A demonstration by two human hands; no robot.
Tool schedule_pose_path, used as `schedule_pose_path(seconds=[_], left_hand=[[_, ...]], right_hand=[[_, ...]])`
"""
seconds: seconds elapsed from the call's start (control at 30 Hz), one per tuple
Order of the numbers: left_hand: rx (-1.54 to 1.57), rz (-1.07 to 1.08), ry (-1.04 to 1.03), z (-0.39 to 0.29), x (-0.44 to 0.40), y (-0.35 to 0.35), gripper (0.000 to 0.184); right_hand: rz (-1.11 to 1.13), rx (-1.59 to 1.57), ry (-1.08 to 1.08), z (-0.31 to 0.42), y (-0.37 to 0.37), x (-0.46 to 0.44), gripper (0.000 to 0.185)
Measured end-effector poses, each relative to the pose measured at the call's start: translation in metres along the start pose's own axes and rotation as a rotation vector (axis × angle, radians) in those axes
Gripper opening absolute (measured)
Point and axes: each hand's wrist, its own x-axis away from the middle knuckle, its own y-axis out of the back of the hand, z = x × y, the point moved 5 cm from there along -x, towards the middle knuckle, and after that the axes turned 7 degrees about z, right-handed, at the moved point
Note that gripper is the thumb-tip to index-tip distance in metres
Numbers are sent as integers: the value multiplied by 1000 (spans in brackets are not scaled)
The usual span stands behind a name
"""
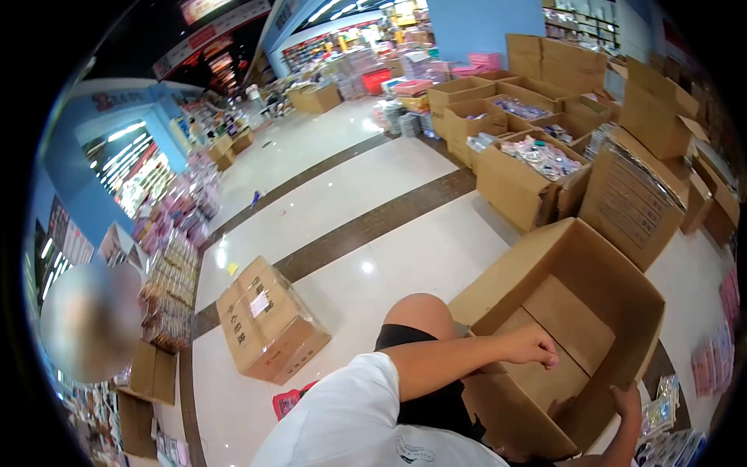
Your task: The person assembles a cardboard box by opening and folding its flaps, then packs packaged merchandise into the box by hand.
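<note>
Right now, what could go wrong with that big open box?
A hard shove might make the big open box bump the nearby carton piled high with packets, and some could spill. The right hand is at the box's wall, so a cardboard edge might scratch it. The clear packages beside that hand could get squashed if the box shifts.

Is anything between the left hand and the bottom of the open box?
Nothing visible: the left hand is over the open box, with its cardboard bottom showing beyond. The right hand is at one side wall, out of that path.
</note>
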Motion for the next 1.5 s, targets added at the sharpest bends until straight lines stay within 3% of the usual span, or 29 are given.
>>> schedule_pose_path(seconds=[0.07,0.13,0.27,0.33,0.43,0.5,0.57,0.63,0.73,0.83,1.07,1.13,1.23,1.33,1.43,1.5], left_hand=[[27,-2,7,0,-1,-1,24],[-187,70,-43,-9,-1,-10,21],[-375,98,-75,12,-1,-29,19],[-672,150,-33,17,-1,-36,16],[-812,185,-50,30,-2,-44,16],[-797,210,-15,35,-3,-44,15],[-775,239,18,33,0,-43,14],[-806,310,25,25,2,-42,16],[-737,217,-30,28,5,-36,16],[-688,235,21,23,11,-30,19],[-671,218,121,17,30,-22,23],[-748,174,31,15,34,-24,22],[-761,211,57,13,32,-31,20],[-760,274,-42,8,34,-46,19],[-724,304,-158,14,34,-58,16],[-761,302,-117,16,35,-61,14]], right_hand=[[3,-44,115,35,15,26,63],[135,-335,254,64,19,43,68],[230,-431,477,122,11,87,68],[490,-337,534,135,-3,95,64],[553,-56,431,127,-28,81,65],[562,-22,410,130,-46,77,68],[607,202,332,145,-60,91,74],[672,210,334,144,-79,92,77],[849,283,472,157,-103,96,65],[738,370,539,158,-114,88,66],[789,333,523,142,-147,42,70],[894,298,452,144,-155,39,71],[908,265,363,158,-153,47,69],[806,336,469,152,-162,44,66],[804,277,450,144,-164,48,60],[824,201,367,136,-166,52,58]])
